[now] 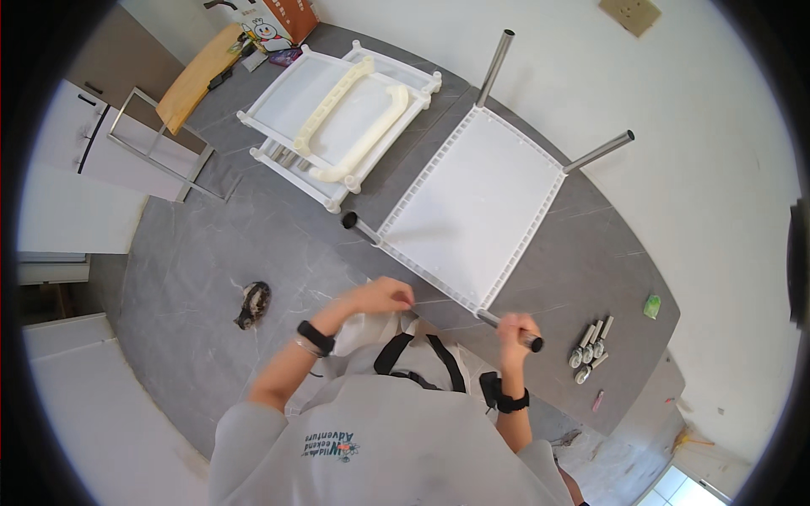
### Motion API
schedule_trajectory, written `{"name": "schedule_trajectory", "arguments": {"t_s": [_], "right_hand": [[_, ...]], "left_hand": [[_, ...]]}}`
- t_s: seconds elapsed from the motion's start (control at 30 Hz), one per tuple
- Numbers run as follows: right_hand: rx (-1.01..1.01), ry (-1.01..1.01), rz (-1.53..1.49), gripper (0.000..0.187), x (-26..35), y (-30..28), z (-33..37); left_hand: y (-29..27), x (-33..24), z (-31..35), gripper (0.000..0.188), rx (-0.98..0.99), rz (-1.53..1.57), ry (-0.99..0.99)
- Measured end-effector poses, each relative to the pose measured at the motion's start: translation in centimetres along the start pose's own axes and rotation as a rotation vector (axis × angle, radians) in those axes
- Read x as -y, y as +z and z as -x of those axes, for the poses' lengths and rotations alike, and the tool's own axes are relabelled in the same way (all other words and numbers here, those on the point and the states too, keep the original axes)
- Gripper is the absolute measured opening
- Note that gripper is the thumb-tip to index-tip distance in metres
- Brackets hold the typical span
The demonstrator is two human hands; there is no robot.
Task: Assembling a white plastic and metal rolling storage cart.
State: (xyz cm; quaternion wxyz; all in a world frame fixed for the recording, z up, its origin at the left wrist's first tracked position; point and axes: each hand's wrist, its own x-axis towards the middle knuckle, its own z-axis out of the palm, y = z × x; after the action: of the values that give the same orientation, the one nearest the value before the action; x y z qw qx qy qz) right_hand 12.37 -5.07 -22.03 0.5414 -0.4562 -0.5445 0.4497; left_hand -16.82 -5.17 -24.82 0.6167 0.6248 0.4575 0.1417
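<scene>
A white plastic shelf tray (472, 211) lies in front of me, with metal tube legs rising from its corners. My right hand (516, 333) is closed round the near right metal tube (489, 318), whose dark open end sticks out past my fingers. Near the tray's front edge and apart from it, my left hand (386, 295) has its fingers curled in, with nothing visible in them. To the left of that edge stands another metal tube (363, 228), its dark end toward me. Two more tubes, a far one (496, 67) and a right one (601, 152), stand at the other corners.
Stacked white trays (278, 93) at far left carry cream curved handles (333, 101). Several casters (582, 354), a green packet (651, 306) and a pink item (598, 400) lie at right. A wood-topped metal stool (198, 76) and a dark mottled object (253, 305) are left.
</scene>
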Motion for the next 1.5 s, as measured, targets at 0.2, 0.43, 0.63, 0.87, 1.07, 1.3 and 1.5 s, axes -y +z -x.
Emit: {"name": "schedule_trajectory", "arguments": {"t_s": [0.2,0.43,0.63,0.87,1.07,1.3,1.5], "right_hand": [[-0.424,-0.03,-0.037,0.025,-1.1,1.3,-1.5],[-0.684,-0.064,0.019,0.028,-3.3,3.0,-1.3],[-0.885,-0.038,0.086,0.029,-3.3,3.9,-1.6],[-0.9,-0.009,0.077,0.024,-4.8,3.9,-1.2],[-0.909,-0.017,0.048,0.022,-5.2,3.9,-1.3],[-0.926,0.041,-0.024,0.028,-2.9,3.6,-1.8],[-1.012,-0.009,-0.317,0.028,-3.0,2.0,-1.3]], "left_hand": [[-8.1,7.0,2.7,0.02,-0.316,-0.144,-0.253],[-7.0,3.5,-1.9,0.018,-0.518,0.037,0.261],[-6.5,4.5,-3.3,0.012,-0.387,0.174,0.204],[-6.5,8.6,-5.0,0.013,-0.423,-0.042,0.357],[-5.3,7.9,-4.5,0.029,-0.574,-0.048,0.21],[-6.9,11.9,-5.8,0.044,-0.284,0.26,0.172],[-7.9,3.3,-3.4,0.053,-0.529,0.029,0.278]]}}
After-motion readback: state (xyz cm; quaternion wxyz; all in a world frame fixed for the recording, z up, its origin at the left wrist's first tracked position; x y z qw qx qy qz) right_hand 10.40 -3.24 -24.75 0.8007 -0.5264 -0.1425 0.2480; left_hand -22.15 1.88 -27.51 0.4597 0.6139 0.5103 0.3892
